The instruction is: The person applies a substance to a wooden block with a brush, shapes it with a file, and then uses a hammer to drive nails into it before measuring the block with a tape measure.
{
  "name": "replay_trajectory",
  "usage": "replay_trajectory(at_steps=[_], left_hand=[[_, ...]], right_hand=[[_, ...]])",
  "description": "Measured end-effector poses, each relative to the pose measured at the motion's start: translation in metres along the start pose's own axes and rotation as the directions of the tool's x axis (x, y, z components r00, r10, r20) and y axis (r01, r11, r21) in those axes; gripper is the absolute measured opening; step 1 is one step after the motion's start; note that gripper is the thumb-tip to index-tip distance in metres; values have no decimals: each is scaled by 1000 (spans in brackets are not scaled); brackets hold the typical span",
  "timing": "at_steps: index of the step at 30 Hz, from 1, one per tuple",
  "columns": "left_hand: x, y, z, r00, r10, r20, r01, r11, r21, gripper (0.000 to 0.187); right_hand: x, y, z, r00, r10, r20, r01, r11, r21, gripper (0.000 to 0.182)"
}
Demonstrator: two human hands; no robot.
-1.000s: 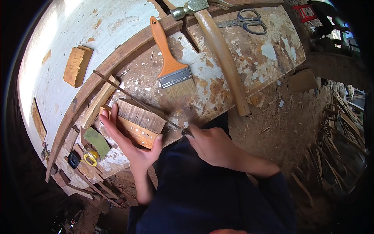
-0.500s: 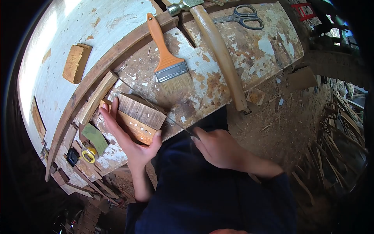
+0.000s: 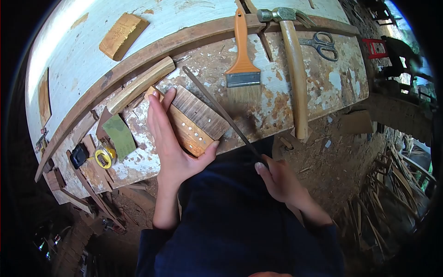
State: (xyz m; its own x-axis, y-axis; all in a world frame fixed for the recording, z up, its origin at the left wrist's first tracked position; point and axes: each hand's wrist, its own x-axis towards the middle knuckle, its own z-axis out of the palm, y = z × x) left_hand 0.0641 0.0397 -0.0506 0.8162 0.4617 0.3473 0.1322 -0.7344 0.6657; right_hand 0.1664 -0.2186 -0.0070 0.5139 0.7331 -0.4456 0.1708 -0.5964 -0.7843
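Two grips to report: with the left hand [image 3: 173, 154], clamped around the white-dotted wooden block [image 3: 198, 111]; with the right hand [image 3: 279, 180], closed on one end of the slim file [image 3: 221, 112]. Located near the edge of the counter [image 3: 323, 87]. Advisable: brace firmly, stroke evenly, guard the fingertips. Beyond, note paintbrush [image 3: 242, 51], then hammer [image 3: 295, 74]. Unable to read any brand, label or writing.

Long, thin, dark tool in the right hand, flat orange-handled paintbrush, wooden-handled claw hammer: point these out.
Long, thin, dark tool [image 3: 222, 111]: head view, middle of the shaft.
Orange-handled paintbrush [image 3: 242, 60]: head view, lower handle.
Claw hammer [image 3: 296, 74]: head view, middle of the handle.
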Motion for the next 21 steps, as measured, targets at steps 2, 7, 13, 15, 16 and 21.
replay_trajectory(at_steps=[2, 7, 13, 15, 16, 21], left_hand=[[-2, 0, 1, 1000, 11, -9, -11, 1000, 29, 139], [-2, 2, -1, 1000, -3, -16, 3, 1000, -29, 139], [-2, 4, 0, 1000, 2, -24, -2, 1000, 22, 140], [-2, 0, -1, 999, -3, -33, 2, 999, -32, 140], [-2, -1, -1, 999, 0, -32, 0, 1000, -5, 140], [-3, 1, 1, 1000, -1, -31, 2, 1000, 30, 141]], right_hand=[[25, -6, 4, 998, -65, 5, 65, 998, 14, 19], [11, -6, 12, 999, -36, -36, 36, 999, -2, 20], [31, -12, 11, 998, -54, -17, 55, 998, 20, 23], [17, -5, 12, 1000, -9, -9, 9, 999, -46, 24], [6, 7, 16, 1000, -6, -9, 6, 998, -59, 23], [11, -7, 6, 973, -91, -214, 108, 992, 66, 20]])
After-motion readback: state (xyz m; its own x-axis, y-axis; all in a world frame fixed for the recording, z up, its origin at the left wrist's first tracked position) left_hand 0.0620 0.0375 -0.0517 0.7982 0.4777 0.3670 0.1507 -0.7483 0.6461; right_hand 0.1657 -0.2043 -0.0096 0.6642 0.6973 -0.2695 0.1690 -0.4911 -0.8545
